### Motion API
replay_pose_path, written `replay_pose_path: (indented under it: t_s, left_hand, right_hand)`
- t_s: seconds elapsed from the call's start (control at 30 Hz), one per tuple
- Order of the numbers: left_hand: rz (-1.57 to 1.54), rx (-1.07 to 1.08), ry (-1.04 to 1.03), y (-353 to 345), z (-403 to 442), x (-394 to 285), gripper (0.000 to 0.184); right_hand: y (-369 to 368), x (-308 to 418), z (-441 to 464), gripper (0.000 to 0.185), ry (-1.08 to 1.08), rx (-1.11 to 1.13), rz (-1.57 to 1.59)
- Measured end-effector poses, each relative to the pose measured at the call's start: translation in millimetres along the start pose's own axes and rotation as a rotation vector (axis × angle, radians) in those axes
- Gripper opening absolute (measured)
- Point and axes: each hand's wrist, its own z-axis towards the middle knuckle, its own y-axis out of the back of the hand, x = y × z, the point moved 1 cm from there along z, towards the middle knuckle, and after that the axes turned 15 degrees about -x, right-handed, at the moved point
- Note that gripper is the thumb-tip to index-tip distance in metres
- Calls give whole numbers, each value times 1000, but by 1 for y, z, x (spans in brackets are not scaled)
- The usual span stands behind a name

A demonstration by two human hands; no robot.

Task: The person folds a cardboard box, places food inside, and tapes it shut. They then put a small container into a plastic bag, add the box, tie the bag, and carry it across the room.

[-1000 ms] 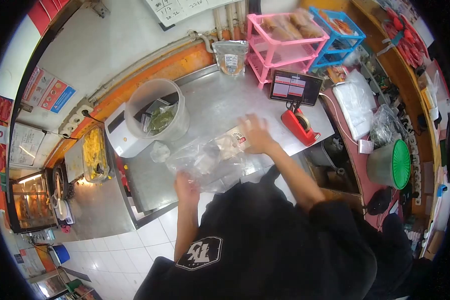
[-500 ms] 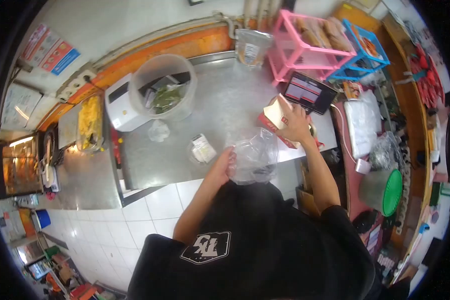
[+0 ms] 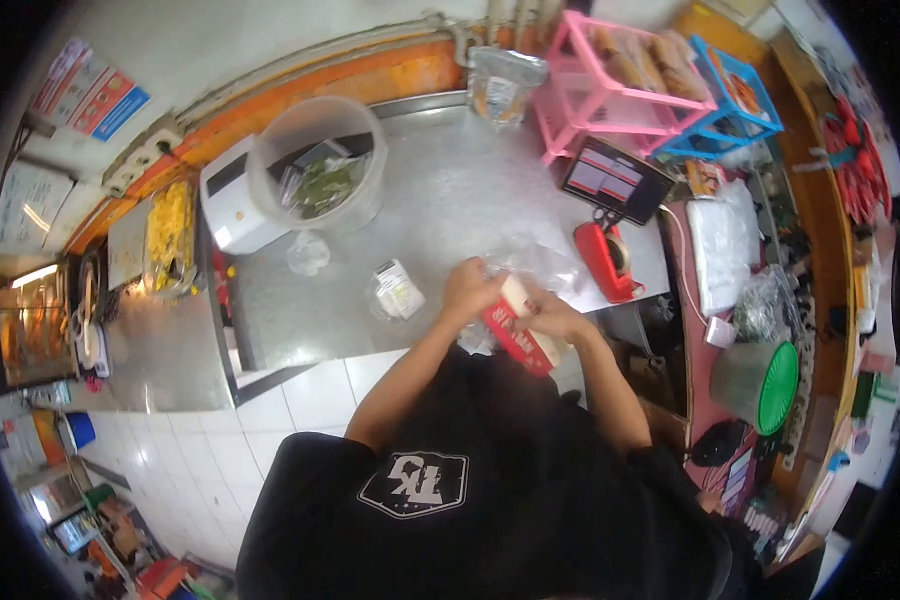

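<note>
A red and cream paper food box (image 3: 522, 338) is held tilted close to my body, between both hands. My right hand (image 3: 552, 316) grips its right side. My left hand (image 3: 468, 290) is closed on the clear plastic bag (image 3: 538, 264), at the box's upper left end. The bag spreads out behind the box, and its opening is hard to make out. Left of my left hand, a small clear packet with a white printed label (image 3: 398, 290) lies on the steel table (image 3: 435, 190). A red tape dispenser (image 3: 608, 264) stands to the right of my hands.
A tablet (image 3: 616, 180) stands behind the tape dispenser, near pink (image 3: 580, 120) and blue racks. At the back left are a clear tub (image 3: 365, 190) with green packets, a white machine (image 3: 232, 205) and a crumpled plastic bag (image 3: 308, 253). A green-lidded container (image 3: 778, 388) sits far right.
My right hand has brought the box from beside the tape dispenser toward my body, to the bag. The dispenser is now uncovered. The bag has shifted behind the box.
</note>
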Motion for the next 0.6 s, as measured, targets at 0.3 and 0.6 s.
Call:
replay_pose_path:
  t_s: [0.3, 0.6]
  left_hand:
    - [-53, -640, -120, -44, -40, 77, 42]
    - [26, 16, -148, -9, -80, 74, 25]
  right_hand:
    - [-40, -25, 69, 93, -290, -563, 568]
    - [-27, 12, 65, 50, -525, -508, 1130]
